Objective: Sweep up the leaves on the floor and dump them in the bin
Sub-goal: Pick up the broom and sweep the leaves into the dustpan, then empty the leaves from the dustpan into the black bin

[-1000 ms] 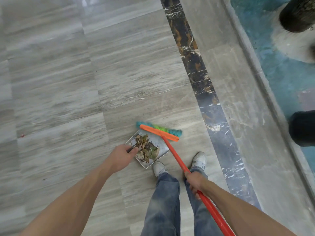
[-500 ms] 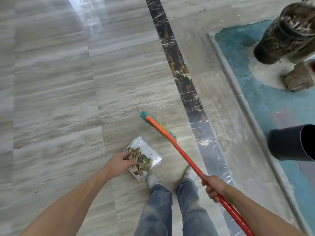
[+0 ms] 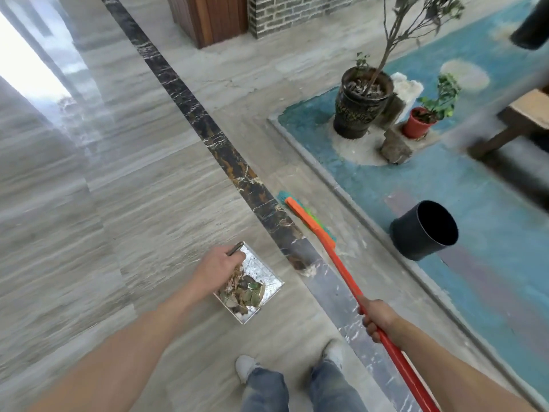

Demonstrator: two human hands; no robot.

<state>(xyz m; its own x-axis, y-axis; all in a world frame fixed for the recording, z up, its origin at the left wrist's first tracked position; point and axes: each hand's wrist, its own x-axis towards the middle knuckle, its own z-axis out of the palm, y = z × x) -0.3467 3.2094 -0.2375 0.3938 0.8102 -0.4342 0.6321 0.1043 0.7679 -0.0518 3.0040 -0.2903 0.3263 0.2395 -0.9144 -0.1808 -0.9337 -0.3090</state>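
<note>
My left hand (image 3: pixel 217 270) grips the dark handle of a shiny metal dustpan (image 3: pixel 269 288), which hangs just above the grey floor. A pile of brown and green leaves (image 3: pixel 245 292) lies in the pan. My right hand (image 3: pixel 378 318) holds the red stick of a broom (image 3: pixel 341 267). Its orange head with green and teal bristles (image 3: pixel 310 220) points away toward the raised kerb. A black bin (image 3: pixel 423 230), open and tilted toward me, stands on the blue ground to the right of the broom head.
A dark marble strip (image 3: pixel 208 130) crosses the floor diagonally. A stone kerb (image 3: pixel 323 176) borders the blue ground. On it stand a large dark plant pot (image 3: pixel 361 105), a small red pot (image 3: pixel 419 123), a rock (image 3: pixel 395 148) and a wooden bench (image 3: pixel 520 120). My feet (image 3: pixel 246 367) are below.
The view has lifted and turned right, bringing the bin and the potted plants into sight. The broom head has left the dustpan and swung right past the dark strip. The dustpan stays in my left hand.
</note>
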